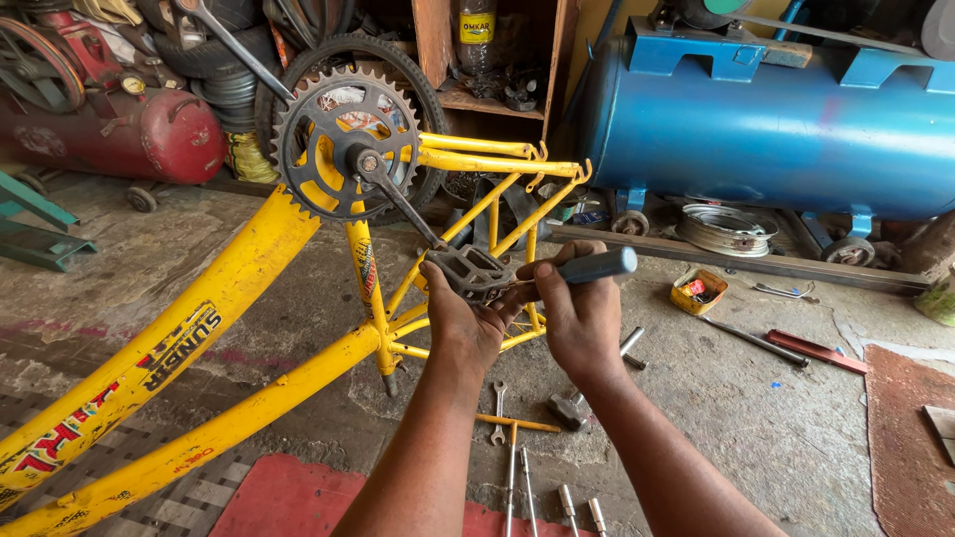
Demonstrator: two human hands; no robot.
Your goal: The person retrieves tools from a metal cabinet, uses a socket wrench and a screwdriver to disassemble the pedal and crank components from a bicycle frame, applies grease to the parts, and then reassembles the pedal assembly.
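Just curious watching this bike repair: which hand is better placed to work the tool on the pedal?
Probably the right hand: it already grips the tool, tip at the pedal. The left hand steadies the pedal.

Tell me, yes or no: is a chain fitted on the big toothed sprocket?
No, the sprocket on the yellow bike frame shows bare teeth all round, with no chain.

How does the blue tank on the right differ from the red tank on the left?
The large blue cylindrical metal tank fills far more of the view than the smaller red cylindrical metal tank. The blue tank looks brighter and cleaner, while the red tank is dull and grimy. The red tank carries a round gauge on top; none shows on the blue tank. Both lie horizontally on small wheels.
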